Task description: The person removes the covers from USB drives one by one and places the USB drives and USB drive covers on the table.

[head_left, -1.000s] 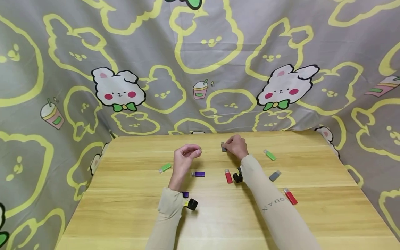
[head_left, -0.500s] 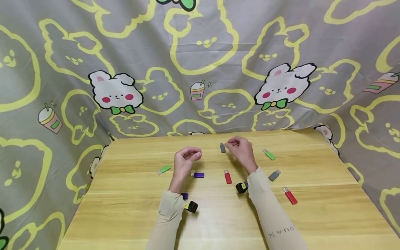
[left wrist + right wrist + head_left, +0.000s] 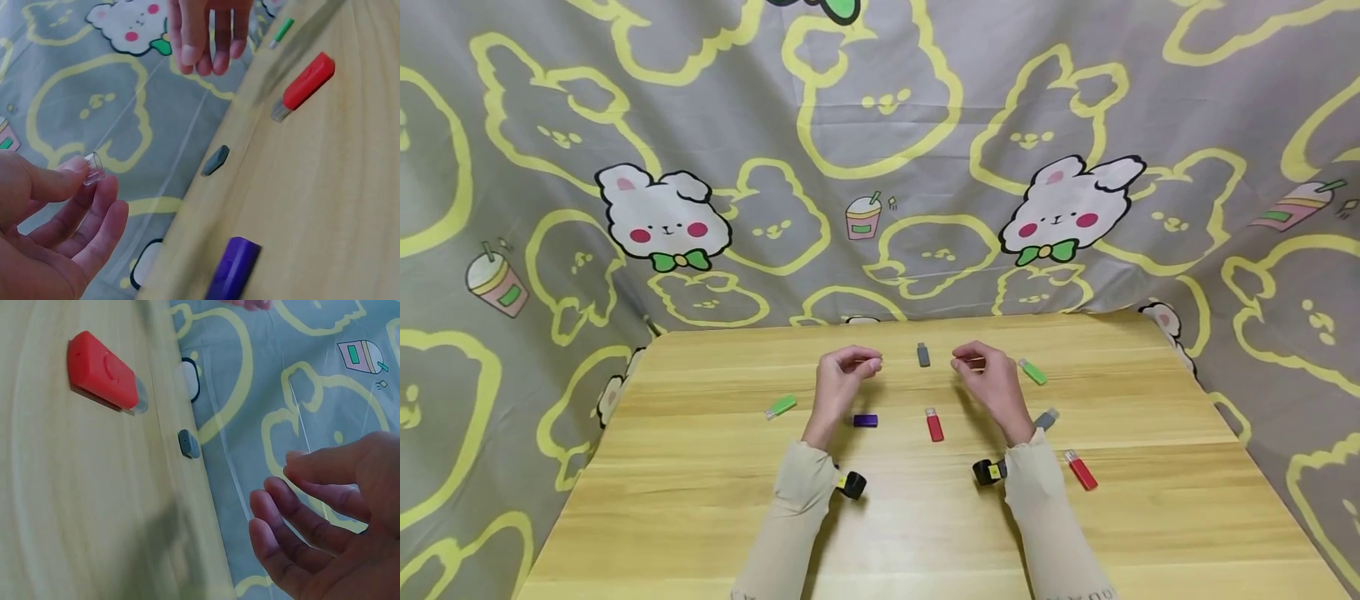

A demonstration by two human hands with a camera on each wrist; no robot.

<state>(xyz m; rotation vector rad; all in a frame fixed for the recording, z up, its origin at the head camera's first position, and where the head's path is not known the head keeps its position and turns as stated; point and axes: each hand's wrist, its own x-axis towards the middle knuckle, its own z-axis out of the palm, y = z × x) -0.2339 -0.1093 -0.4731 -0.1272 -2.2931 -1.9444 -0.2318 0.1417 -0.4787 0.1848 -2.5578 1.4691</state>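
Observation:
My left hand (image 3: 841,385) hovers over the table, pinching a small clear plastic cap (image 3: 94,169) between thumb and fingertips. Across from it my right hand (image 3: 994,385) hangs with loosely bent fingers and holds nothing, as the right wrist view shows. Between the hands, near the far edge, lies a grey USB stick (image 3: 923,355). A red USB stick (image 3: 934,425) lies closer to me, and a purple USB stick (image 3: 865,421) is just right of my left wrist. Behind the right wrist, a second grey USB stick (image 3: 1046,419) is partly covered by the sleeve.
To the right lie a green USB stick (image 3: 1033,372) and another red USB stick (image 3: 1082,471). One more green USB stick (image 3: 781,407) lies on the left. A patterned grey curtain (image 3: 880,108) hangs behind the wooden table (image 3: 925,542) and along its sides.
My right hand has left the grey USB stick near the far edge and drawn back to the right. The left hand keeps its place with the cap. The head view has shifted slightly.

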